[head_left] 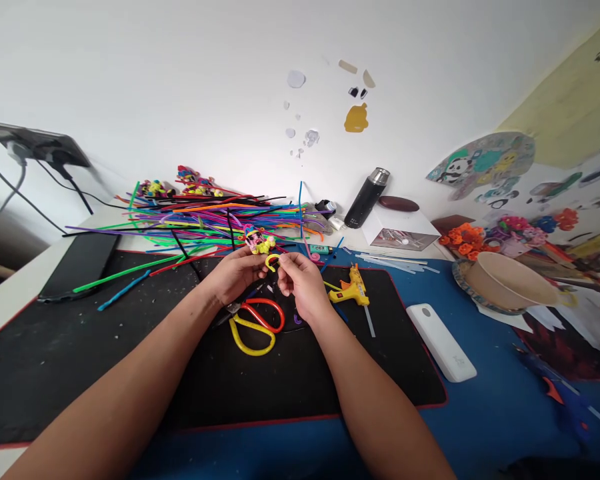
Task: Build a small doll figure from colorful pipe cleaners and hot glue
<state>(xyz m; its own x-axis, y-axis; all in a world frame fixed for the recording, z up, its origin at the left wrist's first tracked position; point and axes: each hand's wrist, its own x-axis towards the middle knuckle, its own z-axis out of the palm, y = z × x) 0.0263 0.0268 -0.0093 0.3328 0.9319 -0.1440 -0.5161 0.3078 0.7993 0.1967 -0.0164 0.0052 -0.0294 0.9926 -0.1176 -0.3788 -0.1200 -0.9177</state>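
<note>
My left hand (237,275) grips a small pipe-cleaner figure (256,240) with a yellow body, a pink face and a blue-and-red top. Close beside it, my right hand (300,280) pinches a short yellow pipe cleaner (272,262) bent into a hook. The two hands nearly meet above the black mat. Below them lie scissors (254,337) with one red and one yellow handle loop; their blades are partly hidden under my left hand. A small purple curl (298,319) rests near my right wrist.
Many coloured pipe cleaners (215,220) are heaped along the wall, with similar figures (195,180) behind. A yellow glue gun (351,290) lies right of my hands. Farther right are a white power bank (441,341) and a bowl (510,283). A black flask (367,199) leans by a white box (403,230).
</note>
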